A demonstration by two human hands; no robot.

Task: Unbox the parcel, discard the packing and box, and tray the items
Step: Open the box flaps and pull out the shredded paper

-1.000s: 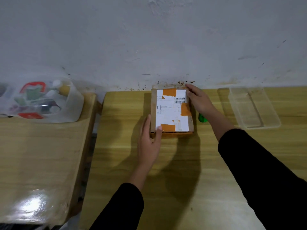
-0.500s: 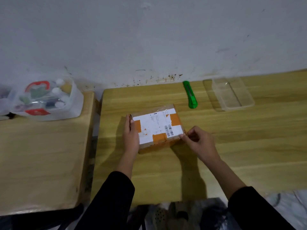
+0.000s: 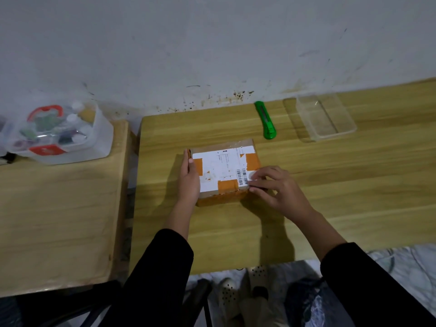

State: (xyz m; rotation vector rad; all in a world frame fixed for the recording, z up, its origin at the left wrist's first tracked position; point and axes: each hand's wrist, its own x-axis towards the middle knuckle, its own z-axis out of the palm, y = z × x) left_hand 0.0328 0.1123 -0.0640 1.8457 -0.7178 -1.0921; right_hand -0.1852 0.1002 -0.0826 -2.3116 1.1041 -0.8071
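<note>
A brown cardboard parcel [image 3: 224,166] with a white shipping label and orange tape lies flat on the wooden table [image 3: 306,197], still sealed. My left hand [image 3: 188,178] presses flat against its left side. My right hand [image 3: 273,187] rests at its near right corner, fingertips pinching at the label's edge by the barcode. A green utility knife [image 3: 265,120] lies beyond the parcel near the wall. Right of the knife sits a clear plastic tray [image 3: 330,131] with nothing in it.
A second wooden table [image 3: 59,208] stands to the left across a narrow gap, carrying a clear plastic tub [image 3: 56,133] of small bottles and coloured items. The wall runs along the back. Below the table's near edge are feet in sandals and a patterned floor.
The parcel was pulled from the wall toward me and turned sideways, uncovering the green knife. My right hand has shifted from the parcel's far side to its near right corner.
</note>
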